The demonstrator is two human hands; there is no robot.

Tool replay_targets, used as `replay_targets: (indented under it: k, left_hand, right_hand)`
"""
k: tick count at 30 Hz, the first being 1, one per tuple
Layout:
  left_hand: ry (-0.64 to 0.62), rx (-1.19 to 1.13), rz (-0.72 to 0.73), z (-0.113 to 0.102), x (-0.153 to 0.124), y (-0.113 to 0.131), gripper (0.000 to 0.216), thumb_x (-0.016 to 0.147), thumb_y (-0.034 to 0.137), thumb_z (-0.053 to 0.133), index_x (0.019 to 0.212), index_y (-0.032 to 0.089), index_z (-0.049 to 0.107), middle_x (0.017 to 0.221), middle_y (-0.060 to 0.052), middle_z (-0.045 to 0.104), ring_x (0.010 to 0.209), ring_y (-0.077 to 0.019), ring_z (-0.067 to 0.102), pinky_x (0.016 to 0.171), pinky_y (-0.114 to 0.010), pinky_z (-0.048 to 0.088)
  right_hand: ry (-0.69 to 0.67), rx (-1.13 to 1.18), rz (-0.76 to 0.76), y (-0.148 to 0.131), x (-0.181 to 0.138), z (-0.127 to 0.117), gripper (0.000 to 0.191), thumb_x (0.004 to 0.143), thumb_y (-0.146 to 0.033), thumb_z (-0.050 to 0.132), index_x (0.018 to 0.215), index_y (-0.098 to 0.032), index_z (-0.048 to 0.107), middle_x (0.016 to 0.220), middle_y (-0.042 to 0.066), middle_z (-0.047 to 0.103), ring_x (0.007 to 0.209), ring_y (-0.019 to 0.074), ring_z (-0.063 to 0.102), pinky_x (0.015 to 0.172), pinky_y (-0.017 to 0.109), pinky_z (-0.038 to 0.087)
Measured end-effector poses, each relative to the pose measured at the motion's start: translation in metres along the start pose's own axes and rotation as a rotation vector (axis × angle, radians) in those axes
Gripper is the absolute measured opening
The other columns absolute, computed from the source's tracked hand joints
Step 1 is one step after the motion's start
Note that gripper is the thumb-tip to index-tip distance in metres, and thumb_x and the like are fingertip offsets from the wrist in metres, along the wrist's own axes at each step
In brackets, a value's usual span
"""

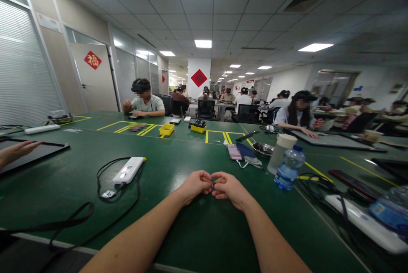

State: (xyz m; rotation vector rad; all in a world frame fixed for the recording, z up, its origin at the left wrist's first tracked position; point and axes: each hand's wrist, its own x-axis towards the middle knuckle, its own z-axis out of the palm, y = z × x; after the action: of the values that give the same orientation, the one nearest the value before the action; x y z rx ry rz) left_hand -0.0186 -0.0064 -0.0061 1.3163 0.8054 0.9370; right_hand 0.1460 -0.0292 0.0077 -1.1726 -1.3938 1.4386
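Note:
My left hand (196, 183) and my right hand (228, 188) meet over the green table (178, 230), fingertips pinched together. Between the fingertips sits something tiny and dark that I cannot make out. Both forearms reach in from the bottom edge. A white power bank (128, 170) with a black cable lies to the left of my hands. A blue-capped water bottle (289, 167) lies to the right, beside a white cup (280, 150).
Another person's hand (15, 150) rests on a dark tablet at far left. Yellow trays (166, 129) stand mid-table, and a metal bowl (262, 149) sits near the cup. Cables, a phone and a white device crowd the right edge. Several seated people wearing headsets work farther back.

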Motion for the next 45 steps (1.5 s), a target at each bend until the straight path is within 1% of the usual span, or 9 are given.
replay_targets:
  k: [4,8,13,19,26,30,38,41,45]
  left_hand:
    - [0.026,0.093,0.121,0.002,0.000,0.004,0.029,0.061,0.003,0.056,0.088,0.013,0.056,0.074,-0.003,0.063,0.058,-0.0101,0.058,0.055,-0.020,0.044]
    - [0.074,0.177,0.224,0.002,0.001,0.010,0.024,0.066,0.007,0.053,0.088,0.013,0.058,0.070,-0.003,0.064,0.060,-0.0108,0.058,0.057,-0.020,0.043]
    - [0.082,0.183,0.300,0.003,0.001,0.014,0.022,0.069,0.013,0.054,0.091,0.013,0.058,0.075,-0.004,0.064,0.064,-0.0117,0.058,0.056,-0.019,0.042]
    - [0.107,0.212,0.301,0.004,0.001,0.013,0.020,0.068,0.013,0.056,0.088,0.013,0.059,0.070,-0.002,0.063,0.056,-0.0093,0.054,0.052,-0.018,0.039]
    - [0.027,0.249,0.265,0.001,0.004,0.004,0.017,0.070,0.012,0.052,0.085,0.013,0.060,0.068,-0.003,0.062,0.059,-0.0107,0.057,0.056,-0.020,0.042]
    - [0.025,0.107,0.144,-0.001,0.004,0.002,0.017,0.072,0.019,0.056,0.087,0.013,0.059,0.068,-0.003,0.062,0.057,-0.0106,0.057,0.056,-0.021,0.045]
    - [0.034,-0.200,0.039,-0.001,0.003,0.004,0.016,0.070,0.018,0.064,0.084,0.009,0.060,0.074,-0.006,0.063,0.062,-0.0094,0.059,0.064,-0.021,0.049]
    - [0.022,-0.292,-0.019,0.000,0.002,0.009,0.016,0.072,0.020,0.064,0.082,0.007,0.061,0.075,-0.009,0.063,0.063,-0.0099,0.060,0.066,-0.021,0.050]
    - [0.069,-0.412,-0.098,-0.001,0.003,0.012,0.032,0.079,0.035,0.055,0.085,0.004,0.061,0.079,-0.014,0.064,0.064,-0.0132,0.063,0.065,-0.023,0.053]
  right_hand:
    - [0.062,-0.066,-0.174,0.002,0.006,0.001,0.040,0.063,-0.013,0.057,0.103,-0.019,0.052,0.081,0.001,0.062,0.060,0.0114,0.061,0.055,0.023,0.049]
    - [0.125,-0.146,-0.362,-0.001,0.009,0.003,0.037,0.063,-0.013,0.057,0.100,-0.017,0.055,0.085,0.001,0.060,0.060,0.0090,0.058,0.060,0.022,0.048]
    - [0.159,-0.138,-0.439,-0.007,0.007,0.005,0.037,0.066,-0.015,0.055,0.102,-0.018,0.054,0.090,0.002,0.057,0.067,0.0109,0.060,0.064,0.024,0.048]
    - [0.161,-0.165,-0.468,-0.006,0.007,0.004,0.034,0.067,-0.015,0.054,0.100,-0.019,0.054,0.092,0.003,0.058,0.072,0.0122,0.060,0.069,0.025,0.048]
    - [0.095,-0.173,-0.344,0.002,0.009,0.004,0.026,0.068,-0.017,0.055,0.094,-0.018,0.058,0.079,0.001,0.061,0.060,0.0110,0.058,0.060,0.025,0.049]
    - [0.058,-0.047,-0.218,0.000,0.006,0.006,0.025,0.072,-0.024,0.055,0.097,-0.018,0.056,0.068,0.000,0.061,0.059,0.0130,0.061,0.057,0.026,0.050]
    - [0.150,0.222,-0.100,-0.007,0.002,0.001,0.023,0.075,-0.033,0.059,0.089,-0.015,0.059,0.063,0.001,0.058,0.048,0.0084,0.057,0.046,0.019,0.047]
    - [0.104,0.276,-0.053,-0.007,0.003,-0.001,0.029,0.078,-0.040,0.055,0.085,-0.013,0.060,0.062,0.003,0.058,0.049,0.0086,0.058,0.047,0.019,0.047]
    - [0.080,0.364,0.054,-0.008,0.003,-0.001,0.048,0.082,-0.054,0.039,0.084,-0.011,0.060,0.063,0.006,0.059,0.051,0.0115,0.060,0.046,0.021,0.048]
